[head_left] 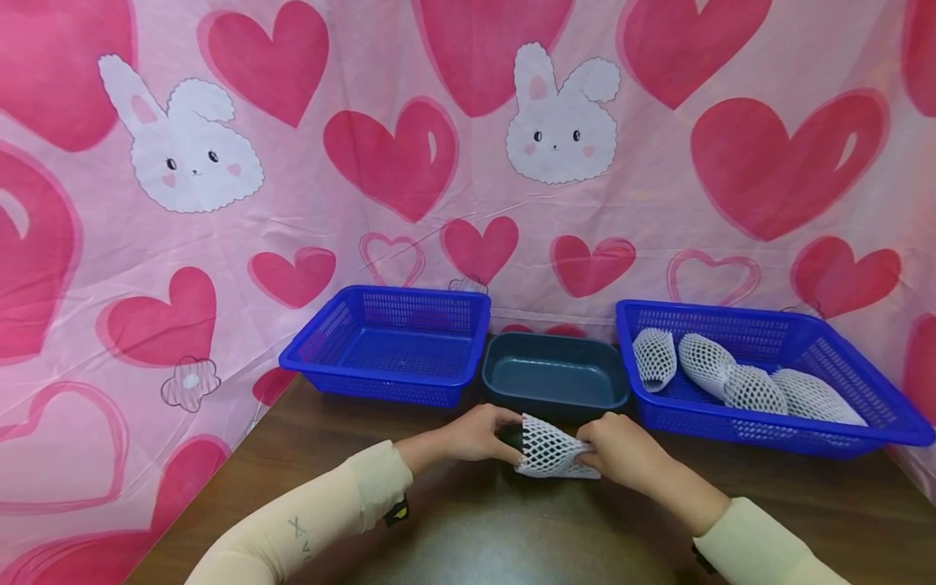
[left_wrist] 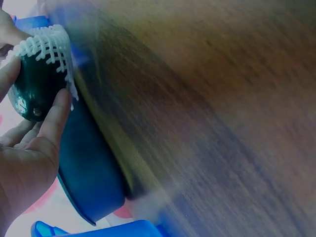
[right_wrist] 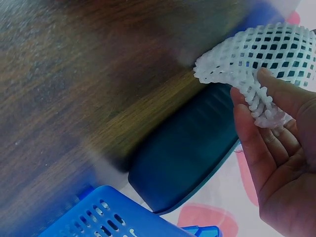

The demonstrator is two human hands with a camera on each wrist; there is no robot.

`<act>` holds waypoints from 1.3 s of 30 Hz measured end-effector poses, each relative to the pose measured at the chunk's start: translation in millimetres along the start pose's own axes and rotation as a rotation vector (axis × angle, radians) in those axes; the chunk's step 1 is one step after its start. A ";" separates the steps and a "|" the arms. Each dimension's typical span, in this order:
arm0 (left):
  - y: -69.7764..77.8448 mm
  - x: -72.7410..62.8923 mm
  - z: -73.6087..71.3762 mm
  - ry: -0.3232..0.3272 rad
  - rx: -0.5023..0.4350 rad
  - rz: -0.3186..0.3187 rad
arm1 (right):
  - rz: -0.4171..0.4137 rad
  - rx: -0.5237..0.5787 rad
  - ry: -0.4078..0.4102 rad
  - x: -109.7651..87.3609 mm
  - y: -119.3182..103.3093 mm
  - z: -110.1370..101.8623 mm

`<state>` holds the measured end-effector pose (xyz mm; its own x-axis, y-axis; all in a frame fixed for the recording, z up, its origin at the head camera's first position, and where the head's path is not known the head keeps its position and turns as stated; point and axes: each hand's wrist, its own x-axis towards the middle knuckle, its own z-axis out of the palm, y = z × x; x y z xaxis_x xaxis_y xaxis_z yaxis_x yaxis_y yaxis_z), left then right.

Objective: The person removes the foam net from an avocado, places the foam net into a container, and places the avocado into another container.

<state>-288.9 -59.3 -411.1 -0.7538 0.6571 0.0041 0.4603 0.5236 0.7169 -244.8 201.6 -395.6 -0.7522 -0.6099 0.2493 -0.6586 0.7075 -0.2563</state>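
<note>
A glossy dark green fruit [left_wrist: 38, 84], rounded at its bare end, is partly inside a white foam net sleeve [head_left: 548, 448] above the front part of the table. My left hand [head_left: 478, 434] holds the bare end between thumb and fingers, right at the sleeve's rim. Bunched netting at the sleeve's other end is pinched by my right hand [head_left: 623, 452], thumb against fingers. In the right wrist view the net's loose corner sticks out beyond the thumb, and the fruit shows dark through the mesh.
Behind the hands stands a dark teal tub [head_left: 556, 400], between a blue basket [head_left: 395, 388] on the left and another blue basket [head_left: 760, 439] on the right. Several white net-covered pieces [head_left: 705, 361] lie in the right basket. A heart-patterned cloth [head_left: 468, 195] hangs behind the wooden table [head_left: 468, 536].
</note>
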 end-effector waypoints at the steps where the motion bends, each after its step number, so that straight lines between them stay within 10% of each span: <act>1: 0.1 -0.9 -1.0 0.000 -0.009 -0.006 | 0.004 -0.002 0.000 -0.3 0.2 -0.5; 39: -5.1 -25.4 -35.8 0.047 -0.159 -0.049 | 0.124 -0.039 0.028 -15.1 15.5 -22.0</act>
<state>-288.9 -98.1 -389.9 -0.7965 0.6046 -0.0036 0.3452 0.4595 0.8183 -243.2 229.7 -382.8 -0.8265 -0.5073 0.2439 -0.5590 0.7906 -0.2501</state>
